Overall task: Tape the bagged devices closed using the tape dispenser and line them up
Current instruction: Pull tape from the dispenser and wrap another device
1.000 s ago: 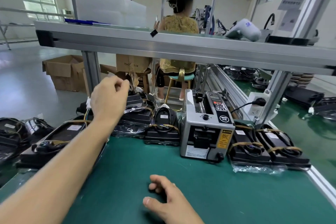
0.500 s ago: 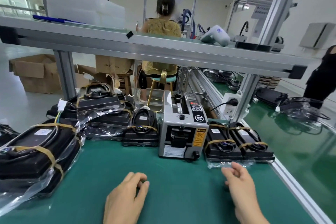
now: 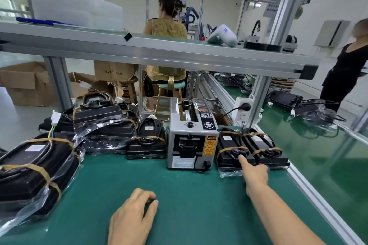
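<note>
A grey tape dispenser (image 3: 191, 141) stands at the middle of the green mat (image 3: 199, 205). To its right two black bagged devices (image 3: 227, 145) (image 3: 264, 145) lie side by side, each bound with tan bands. My right hand (image 3: 255, 172) reaches to the nearer one, its index fingertip touching the front of the device. One more banded device (image 3: 147, 145) sits left of the dispenser, with a loose pile of bagged ones (image 3: 107, 125) behind it. A large bagged device (image 3: 33, 165) lies at the far left. My left hand (image 3: 131, 219) rests on the mat, fingers loosely curled, holding nothing.
An aluminium shelf (image 3: 159, 53) spans overhead, carried by a post (image 3: 256, 101) beside a power strip (image 3: 242, 109). The bench's metal rail (image 3: 318, 201) runs along the right edge. A neighbouring bench (image 3: 310, 137) holds more bagged devices. One person sits beyond; another stands at right.
My left hand has drawn back from the pile at the back left to the near mat. My right hand has moved from the near mat out to the devices right of the dispenser.
</note>
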Demonstrator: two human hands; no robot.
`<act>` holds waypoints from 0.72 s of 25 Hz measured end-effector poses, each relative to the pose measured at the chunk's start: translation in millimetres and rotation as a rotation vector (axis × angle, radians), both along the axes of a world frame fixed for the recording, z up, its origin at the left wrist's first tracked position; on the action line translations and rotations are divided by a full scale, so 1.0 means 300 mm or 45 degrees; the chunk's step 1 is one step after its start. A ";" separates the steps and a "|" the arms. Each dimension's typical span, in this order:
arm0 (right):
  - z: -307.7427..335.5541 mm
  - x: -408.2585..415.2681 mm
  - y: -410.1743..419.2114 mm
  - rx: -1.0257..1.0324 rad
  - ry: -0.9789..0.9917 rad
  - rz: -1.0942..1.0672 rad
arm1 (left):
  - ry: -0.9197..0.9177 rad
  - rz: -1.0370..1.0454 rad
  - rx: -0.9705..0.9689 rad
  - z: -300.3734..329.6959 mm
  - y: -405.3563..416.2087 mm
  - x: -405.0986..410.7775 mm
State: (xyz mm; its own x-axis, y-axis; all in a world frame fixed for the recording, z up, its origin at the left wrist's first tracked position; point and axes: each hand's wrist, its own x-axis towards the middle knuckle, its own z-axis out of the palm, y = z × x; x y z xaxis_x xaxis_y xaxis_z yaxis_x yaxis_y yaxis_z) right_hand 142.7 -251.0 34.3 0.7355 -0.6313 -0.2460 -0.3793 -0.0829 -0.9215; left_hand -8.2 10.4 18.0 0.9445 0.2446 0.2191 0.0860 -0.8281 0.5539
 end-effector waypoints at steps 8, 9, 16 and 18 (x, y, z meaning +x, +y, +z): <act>0.010 0.090 -0.007 0.130 0.136 -0.180 | -0.009 -0.011 -0.027 -0.001 0.003 -0.001; 0.010 0.097 0.007 0.126 0.151 -0.194 | -0.013 -0.014 -0.042 -0.003 0.004 -0.001; 0.023 0.148 0.094 0.162 0.273 -0.266 | -0.023 -0.027 -0.106 -0.013 0.010 -0.002; 0.010 0.180 0.063 0.315 0.206 -0.273 | -0.025 -0.030 -0.125 -0.014 0.012 -0.002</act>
State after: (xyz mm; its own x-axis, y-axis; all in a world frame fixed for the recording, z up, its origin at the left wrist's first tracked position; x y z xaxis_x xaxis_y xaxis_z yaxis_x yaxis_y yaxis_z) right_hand 196.7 -232.1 37.3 0.5318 -0.6738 -0.5130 -0.5065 0.2325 -0.8303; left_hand -8.6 14.0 13.7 0.9460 0.2437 0.2139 0.0553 -0.7712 0.6342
